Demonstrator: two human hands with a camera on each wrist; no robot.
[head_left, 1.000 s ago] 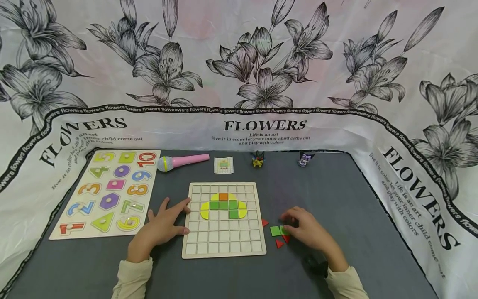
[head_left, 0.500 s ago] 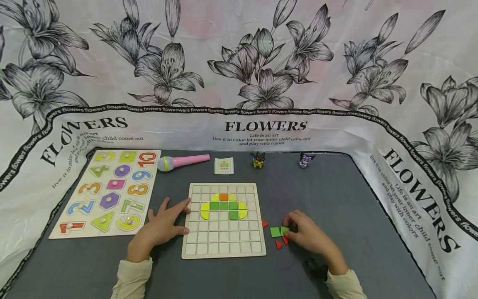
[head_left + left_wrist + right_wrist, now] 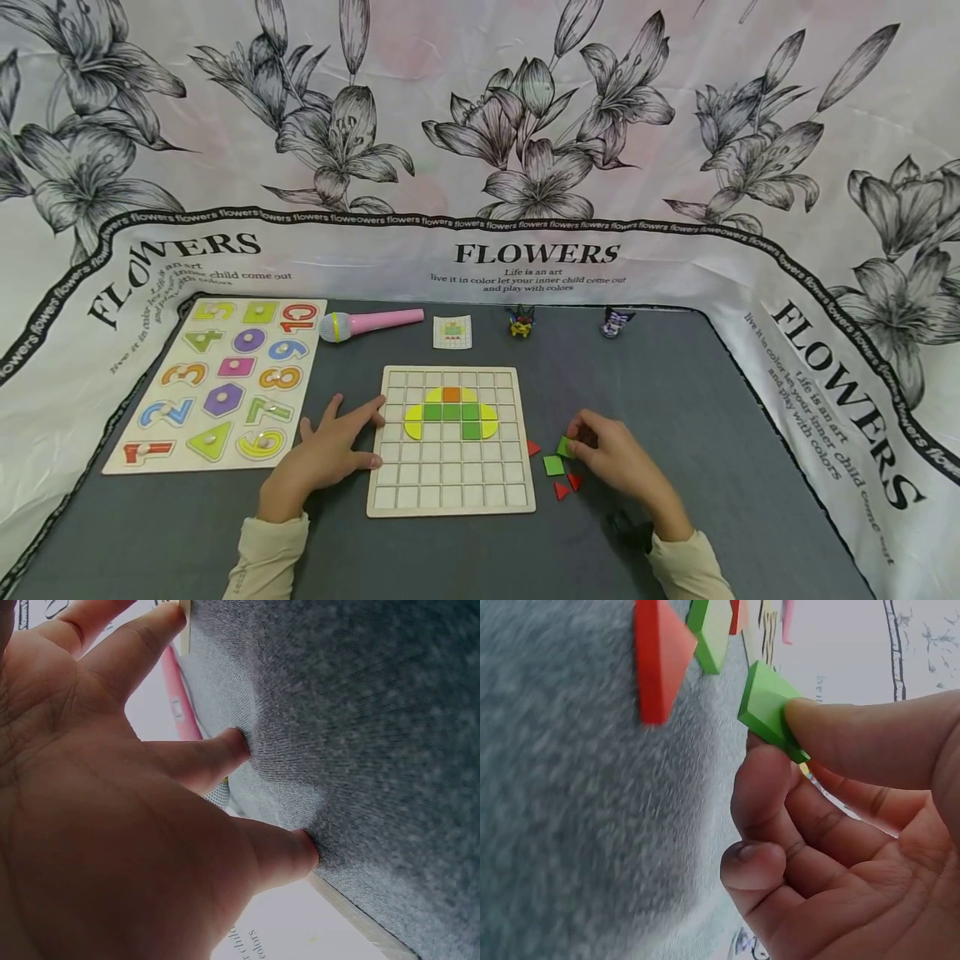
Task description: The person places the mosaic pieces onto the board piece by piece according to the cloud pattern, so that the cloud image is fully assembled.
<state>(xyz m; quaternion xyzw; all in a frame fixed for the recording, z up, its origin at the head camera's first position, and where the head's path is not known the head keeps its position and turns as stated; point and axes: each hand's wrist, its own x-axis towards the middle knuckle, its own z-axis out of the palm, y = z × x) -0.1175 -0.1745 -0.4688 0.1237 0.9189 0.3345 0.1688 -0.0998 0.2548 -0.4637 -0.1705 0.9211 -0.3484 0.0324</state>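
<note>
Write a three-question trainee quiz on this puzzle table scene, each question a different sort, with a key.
1. True or false: the right hand pinches a green square tile lifted off the grey mat.
2. Multiple choice: the left hand rests with spread fingers against which thing? A) the grid board B) the pink microphone C) the number puzzle
3. Fill in: the one tile in the top row of the pattern on the board is coloured ____.

Key: 1 true; 2 A; 3 orange.
</note>
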